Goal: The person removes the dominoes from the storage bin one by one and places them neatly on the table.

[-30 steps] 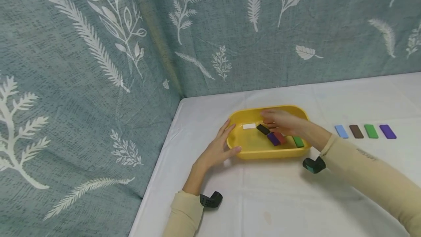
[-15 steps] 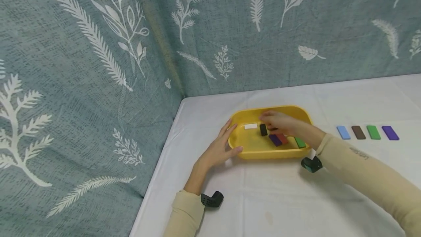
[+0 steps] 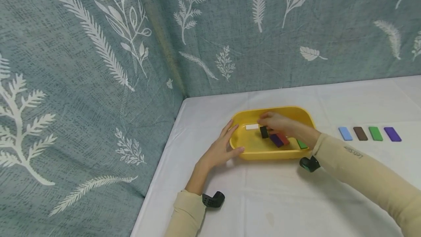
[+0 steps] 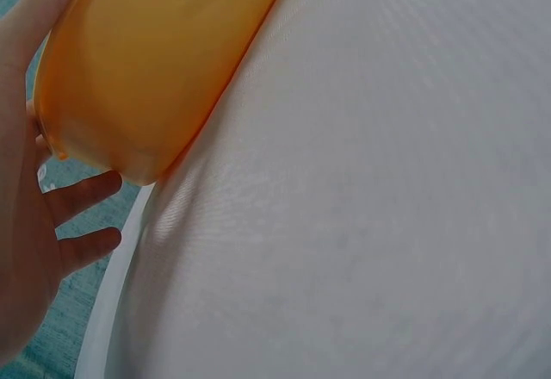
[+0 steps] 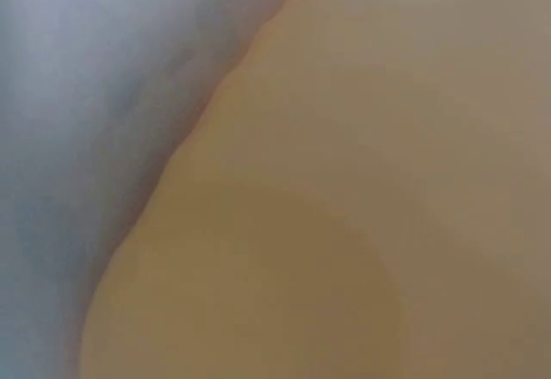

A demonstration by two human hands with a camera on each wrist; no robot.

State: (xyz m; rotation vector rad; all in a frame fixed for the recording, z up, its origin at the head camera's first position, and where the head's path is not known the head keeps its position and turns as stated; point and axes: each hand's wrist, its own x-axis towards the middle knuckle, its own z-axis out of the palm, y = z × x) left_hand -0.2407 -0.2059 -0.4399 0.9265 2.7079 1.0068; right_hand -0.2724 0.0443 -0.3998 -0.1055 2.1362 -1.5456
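A yellow tub (image 3: 263,155) stands on the white cloth. My left hand (image 3: 218,148) reaches around its left end, fingers spread on the rim and thumb at the front edge. In the left wrist view, that hand (image 4: 34,198) lies along the tub's outer wall (image 4: 164,60). Inside the tub, my right hand (image 3: 279,123) pinches a black domino-shaped block (image 3: 264,132) at its fingertips, partly hiding it. Around it lie a white block (image 3: 252,127), a purple block (image 3: 276,140), a red block (image 3: 283,139) and a green block (image 3: 302,144). A beige sleeve (image 5: 344,181) fills most of the right wrist view.
Right of the tub, a row of flat blocks lies on the cloth: light blue (image 3: 345,134), brown (image 3: 360,134), green (image 3: 375,134) and purple (image 3: 393,134). A patterned blue-green curtain (image 3: 256,65) hangs behind and to the left.
The black block has turned from lying slanted to pointing more toward me, and my right hand has closed in on it. My left hand keeps its place at the tub.
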